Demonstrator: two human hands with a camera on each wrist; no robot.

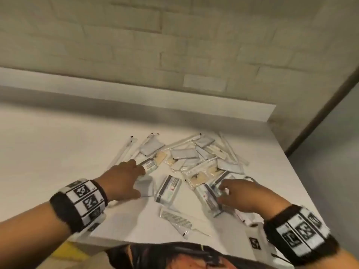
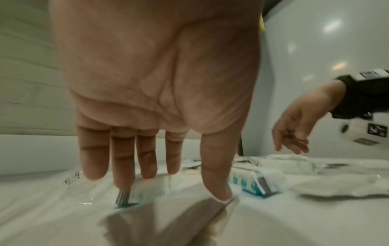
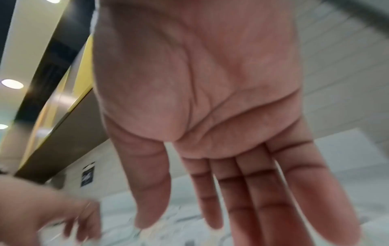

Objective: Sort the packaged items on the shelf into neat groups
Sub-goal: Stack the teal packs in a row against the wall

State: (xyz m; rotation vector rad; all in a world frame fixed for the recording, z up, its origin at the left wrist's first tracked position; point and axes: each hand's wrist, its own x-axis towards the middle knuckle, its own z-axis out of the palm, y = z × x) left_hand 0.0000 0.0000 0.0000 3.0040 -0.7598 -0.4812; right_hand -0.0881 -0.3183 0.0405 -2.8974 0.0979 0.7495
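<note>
A loose pile of packaged items [image 1: 200,158] lies on the white shelf [image 1: 58,152]: grey sachets, yellowish packets, long thin wrapped sticks [image 1: 124,150] and teal-and-white boxes. My left hand [image 1: 139,167] reaches forward with straight fingers. Its fingertips [image 2: 124,179] touch a small wrapped box [image 1: 150,165], and its thumb touches a grey sachet [image 2: 168,221]. My right hand [image 1: 223,191] hovers with relaxed, straight fingers [image 3: 263,208] just above two boxes [image 1: 209,197] and holds nothing. Another box [image 1: 169,189] lies between the hands.
A wrapped comb [image 1: 177,219] lies near the shelf's front edge. A raised back lip [image 1: 136,98] and a brick wall close off the far side. The shelf's right edge [image 1: 303,171] drops off beside the pile. Bare shelf surface stretches to the left.
</note>
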